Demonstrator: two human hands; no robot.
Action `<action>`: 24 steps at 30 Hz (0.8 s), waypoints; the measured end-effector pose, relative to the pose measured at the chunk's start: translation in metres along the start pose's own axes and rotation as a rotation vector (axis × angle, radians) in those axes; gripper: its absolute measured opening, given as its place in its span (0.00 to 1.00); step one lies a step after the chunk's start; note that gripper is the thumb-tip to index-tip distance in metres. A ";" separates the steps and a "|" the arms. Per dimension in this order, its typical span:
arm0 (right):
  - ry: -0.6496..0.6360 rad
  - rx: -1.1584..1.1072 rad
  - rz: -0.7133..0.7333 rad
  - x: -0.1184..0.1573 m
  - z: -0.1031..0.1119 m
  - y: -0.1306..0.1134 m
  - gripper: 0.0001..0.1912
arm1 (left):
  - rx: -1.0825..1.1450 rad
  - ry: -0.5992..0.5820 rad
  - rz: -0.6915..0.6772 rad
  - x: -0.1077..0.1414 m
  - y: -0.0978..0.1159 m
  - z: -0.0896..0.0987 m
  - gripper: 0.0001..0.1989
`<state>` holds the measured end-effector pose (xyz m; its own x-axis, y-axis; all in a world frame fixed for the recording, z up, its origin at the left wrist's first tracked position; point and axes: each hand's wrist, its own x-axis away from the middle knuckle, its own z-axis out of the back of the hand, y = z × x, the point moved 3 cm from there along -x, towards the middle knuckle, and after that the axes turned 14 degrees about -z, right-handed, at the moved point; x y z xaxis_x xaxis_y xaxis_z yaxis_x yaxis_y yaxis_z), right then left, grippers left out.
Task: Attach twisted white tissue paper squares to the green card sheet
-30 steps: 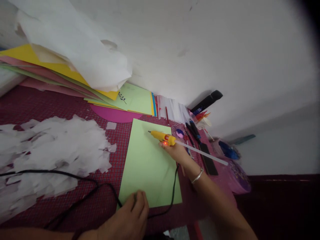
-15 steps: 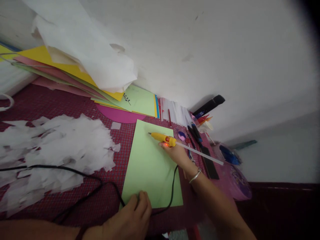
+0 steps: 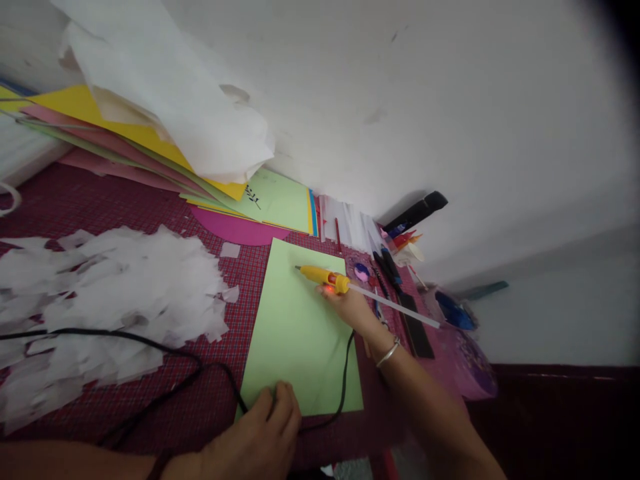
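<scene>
While the yellow plastic glue gun (image 3: pixel 323 276) is grasped in the right hand (image 3: pixel 353 310), its nozzle is pointed beyond the fingers, over the pale green rectangular paper sheet (image 3: pixel 300 333) near the red-checked table's (image 3: pixel 240 333) front edge. The sheet's near edge is overlapped by the left hand's (image 3: pixel 265 427) bent fingers; whether anything is pinched cannot be told.

A big pale wall (image 3: pixel 475 133) is at one o'clock. The red checked worktop (image 3: pixel 125 197) reaches nine o'clock. Light looks dim.

No text, label, brand or number can be read on anything; the rear green card (image 3: pixel 287 203) bears a black leafy sprig (image 3: pixel 253 197), not lettering.
</scene>
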<state>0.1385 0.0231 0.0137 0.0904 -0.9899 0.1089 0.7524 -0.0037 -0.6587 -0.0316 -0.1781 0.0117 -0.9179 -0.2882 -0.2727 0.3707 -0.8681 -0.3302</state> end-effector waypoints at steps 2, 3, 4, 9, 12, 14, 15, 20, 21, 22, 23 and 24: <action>0.021 -0.018 -0.013 0.000 0.000 0.000 0.11 | 0.003 -0.013 0.004 0.000 0.001 -0.002 0.15; 0.029 -0.029 -0.017 0.000 0.000 0.001 0.12 | 0.005 -0.026 0.009 -0.001 0.002 -0.003 0.15; 0.032 -0.040 -0.020 0.001 0.001 0.001 0.13 | 0.007 -0.035 0.011 -0.001 0.002 -0.003 0.15; -0.016 -0.072 -0.012 0.001 0.003 0.003 0.13 | 0.029 -0.033 0.002 -0.002 0.001 -0.003 0.16; -0.030 -0.087 -0.037 0.001 0.001 0.005 0.13 | 0.031 -0.033 -0.003 -0.003 0.000 -0.003 0.16; -0.021 -0.082 -0.049 0.001 -0.001 0.007 0.13 | 0.027 -0.027 0.000 -0.003 0.000 -0.003 0.16; -0.016 -0.071 -0.046 0.001 -0.002 0.008 0.12 | 0.028 -0.026 -0.002 -0.003 0.000 -0.003 0.16; 0.000 -0.036 -0.006 0.003 -0.001 0.011 0.12 | 0.034 0.005 0.015 -0.003 -0.001 -0.003 0.16; -0.005 -0.027 0.000 0.003 0.000 0.011 0.12 | 0.031 0.009 0.020 -0.003 -0.001 -0.003 0.16; -0.013 -0.017 0.004 0.004 0.001 0.011 0.12 | 0.026 0.016 0.023 -0.002 -0.001 -0.003 0.16; -0.020 -0.007 0.003 0.005 0.001 0.011 0.12 | 0.022 0.019 0.022 -0.002 -0.002 -0.003 0.16; -0.026 0.003 0.000 0.005 0.001 0.011 0.12 | 0.021 0.016 0.019 -0.002 -0.002 -0.002 0.16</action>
<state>0.1481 0.0181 0.0077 0.1068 -0.9860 0.1282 0.7545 -0.0036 -0.6563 -0.0302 -0.1750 0.0106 -0.9085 -0.2981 -0.2928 0.3844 -0.8709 -0.3061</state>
